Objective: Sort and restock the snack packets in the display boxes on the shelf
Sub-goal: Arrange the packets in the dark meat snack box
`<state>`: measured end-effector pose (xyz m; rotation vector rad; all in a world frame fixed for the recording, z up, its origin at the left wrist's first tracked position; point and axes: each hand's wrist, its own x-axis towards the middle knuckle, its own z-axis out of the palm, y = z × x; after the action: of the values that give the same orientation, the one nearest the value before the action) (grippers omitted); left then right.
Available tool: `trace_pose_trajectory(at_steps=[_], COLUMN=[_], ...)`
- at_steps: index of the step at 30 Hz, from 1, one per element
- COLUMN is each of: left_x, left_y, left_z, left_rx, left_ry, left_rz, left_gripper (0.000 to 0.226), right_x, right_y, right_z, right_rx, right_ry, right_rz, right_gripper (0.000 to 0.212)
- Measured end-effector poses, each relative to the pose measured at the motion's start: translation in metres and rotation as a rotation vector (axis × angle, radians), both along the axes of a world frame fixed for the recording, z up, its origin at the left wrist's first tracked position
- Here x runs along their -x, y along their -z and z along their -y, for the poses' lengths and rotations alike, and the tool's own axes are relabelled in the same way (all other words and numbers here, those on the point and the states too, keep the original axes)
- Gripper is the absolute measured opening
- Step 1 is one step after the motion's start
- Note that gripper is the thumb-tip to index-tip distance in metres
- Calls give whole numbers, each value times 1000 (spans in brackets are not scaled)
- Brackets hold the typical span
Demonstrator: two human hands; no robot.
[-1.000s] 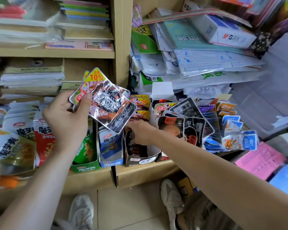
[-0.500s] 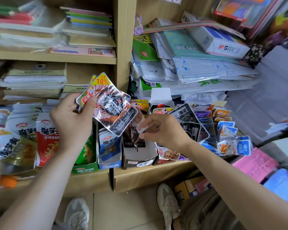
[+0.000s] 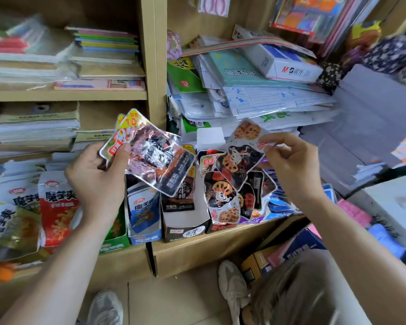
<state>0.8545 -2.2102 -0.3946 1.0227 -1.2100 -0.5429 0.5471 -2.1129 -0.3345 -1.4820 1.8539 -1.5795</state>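
Observation:
My left hand (image 3: 99,177) grips a fanned stack of shiny snack packets (image 3: 155,158) with dark print and yellow corners, held above the display boxes. My right hand (image 3: 291,163) pinches the edge of a lotus-root snack packet (image 3: 242,156), raised over the right side of the shelf. Below stand a blue display box (image 3: 144,212), a black display box (image 3: 185,221) with a dark packet upright inside, and a leaning bunch of lotus-root packets (image 3: 223,198).
Large red and white snack bags (image 3: 56,207) fill the shelf at left. Stacks of paper and envelopes (image 3: 256,95) pile behind the boxes. A wooden upright (image 3: 154,66) divides the shelves. My shoes (image 3: 232,287) and cartons (image 3: 267,261) are on the floor below.
My right hand has risen from the black box and moved right, lifting a lotus-root packet clear of the shelf. My left hand keeps its stack at about the same place.

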Motion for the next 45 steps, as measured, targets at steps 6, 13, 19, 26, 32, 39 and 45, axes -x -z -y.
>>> trace_pose_trajectory(at_steps=[6, 13, 19, 26, 32, 39, 45], left_x=[14, 34, 54, 109, 133, 138, 136], left_y=[8, 30, 33, 25, 30, 34, 33], left_z=[-5, -1, -2, -16, -10, -8, -8], left_rx=[21, 19, 23, -27, -336, -79, -116], left_ry=[127, 7, -61, 638, 837, 668, 825], left_rz=[247, 739, 1046, 832, 645, 842, 889], left_gripper=[4, 14, 46, 64, 91, 103, 94], right_x=[12, 7, 24, 21, 21, 6, 30], right_y=[34, 45, 48, 54, 73, 95, 91], right_z=[-1, 14, 24, 9, -12, -9, -24], right_rx=[-89, -9, 140, 164, 87, -6, -107], right_ry=[84, 16, 144, 213, 66, -54, 118], right_rz=[-57, -159, -133, -215, -317, -495, -240], right_gripper=[20, 40, 48, 49, 49, 72, 113])
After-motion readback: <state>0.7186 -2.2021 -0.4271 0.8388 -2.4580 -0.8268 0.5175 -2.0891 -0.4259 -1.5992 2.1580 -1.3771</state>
